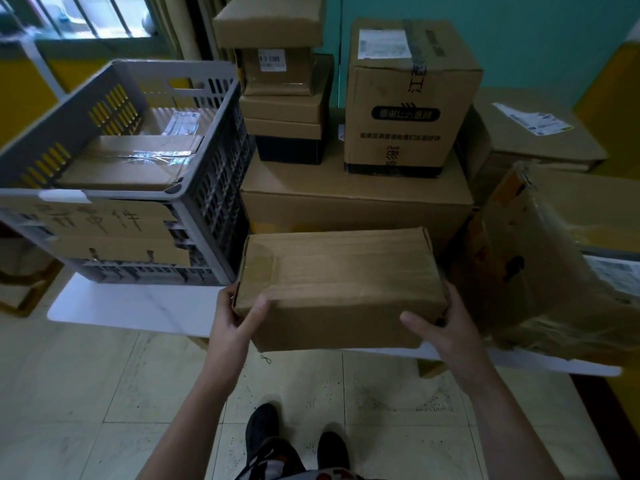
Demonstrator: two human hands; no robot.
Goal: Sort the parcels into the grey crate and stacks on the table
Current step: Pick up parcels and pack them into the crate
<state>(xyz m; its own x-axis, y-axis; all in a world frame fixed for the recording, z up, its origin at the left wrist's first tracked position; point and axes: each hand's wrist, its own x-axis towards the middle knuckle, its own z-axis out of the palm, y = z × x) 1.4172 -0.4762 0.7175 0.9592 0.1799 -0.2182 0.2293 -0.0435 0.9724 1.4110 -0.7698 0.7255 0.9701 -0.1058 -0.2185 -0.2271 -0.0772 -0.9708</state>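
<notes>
Fingers (258, 308) of the left hand (235, 320) and right hand (446, 327) clamp both ends of a brown parcel (339, 285), centre frame, at the tabletop (138, 306) edge. Grey crate (221, 202), upper left, already holds boxes (128, 161); stacks (287, 109) rise behind. This one looks not yet placed.

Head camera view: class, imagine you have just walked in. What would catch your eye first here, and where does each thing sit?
First comes the brown parcel at centre front, held over the table edge between the left hand and the right hand. To its left stands the grey crate, with a taped parcel inside. Behind, the tall printed box stands on a wide carton.
</notes>
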